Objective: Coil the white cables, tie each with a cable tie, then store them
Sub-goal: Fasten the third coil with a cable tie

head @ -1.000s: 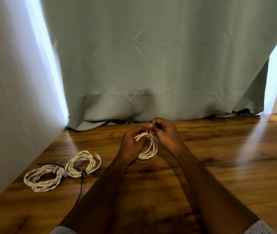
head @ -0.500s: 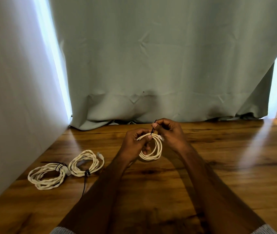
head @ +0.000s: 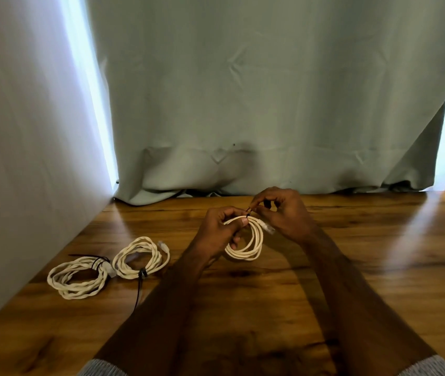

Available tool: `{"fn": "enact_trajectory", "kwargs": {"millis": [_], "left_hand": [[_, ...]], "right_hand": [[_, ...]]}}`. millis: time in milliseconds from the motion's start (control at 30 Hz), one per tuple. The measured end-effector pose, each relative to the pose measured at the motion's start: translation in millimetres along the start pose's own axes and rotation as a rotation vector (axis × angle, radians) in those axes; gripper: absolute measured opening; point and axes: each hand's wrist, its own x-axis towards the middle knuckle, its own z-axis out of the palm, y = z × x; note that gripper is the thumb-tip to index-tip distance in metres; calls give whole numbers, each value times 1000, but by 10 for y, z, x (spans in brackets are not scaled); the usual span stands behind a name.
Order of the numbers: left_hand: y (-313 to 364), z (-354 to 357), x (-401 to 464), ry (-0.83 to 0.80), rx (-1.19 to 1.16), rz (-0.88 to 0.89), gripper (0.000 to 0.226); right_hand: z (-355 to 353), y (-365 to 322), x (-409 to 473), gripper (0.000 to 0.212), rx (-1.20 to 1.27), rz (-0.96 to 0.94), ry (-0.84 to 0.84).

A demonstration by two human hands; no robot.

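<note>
A small coil of white cable [head: 245, 240] hung in the air just above the brown wooden table [head: 351, 267], held between both hands near the table's far edge. The left hand [head: 220, 234] gripped the top of the loops, its thumb pressed across the strands and its fingers curled behind them. The right hand [head: 283, 213] pinched the end of a thin black cable tie [head: 249, 210] between thumb and forefinger, right above the coil and touching the left thumb; the rest of the tie was hidden by the fingers. A clear plug [head: 267, 227] on the cable's end stuck out beside the right palm. Well to the left on the table lay two more coils of twisted white cable, side by side and touching: the nearer-left coil [head: 76, 280] was bound with a black tie [head: 97, 263] at its upper right, and the second coil [head: 141, 256] carried a black tie [head: 140, 283] whose long tail trailed toward the person. A pale green curtain [head: 270, 104] hung behind the table, with a white wall [head: 26, 158] on the left.
</note>
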Motion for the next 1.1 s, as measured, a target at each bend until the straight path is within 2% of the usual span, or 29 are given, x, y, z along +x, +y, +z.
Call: {"fn": "enact_trajectory", "kwargs": {"millis": [200, 700, 867, 1100], "left_hand": [[3, -21, -9, -9, -26, -13, 13], [-2, -114, 12, -64, -126, -106, 10], [13, -109, 0, -69, -119, -137, 9], [-10, -111, 4, -58, -87, -148, 10]], "right_hand": [[38, -81, 30, 20, -83, -112, -47], [-30, -190, 39, 19, -221, -182, -105], [-26, -237, 51, 13, -289, -230, -179], [-15, -291, 77, 18, -362, -238, -276]]}}
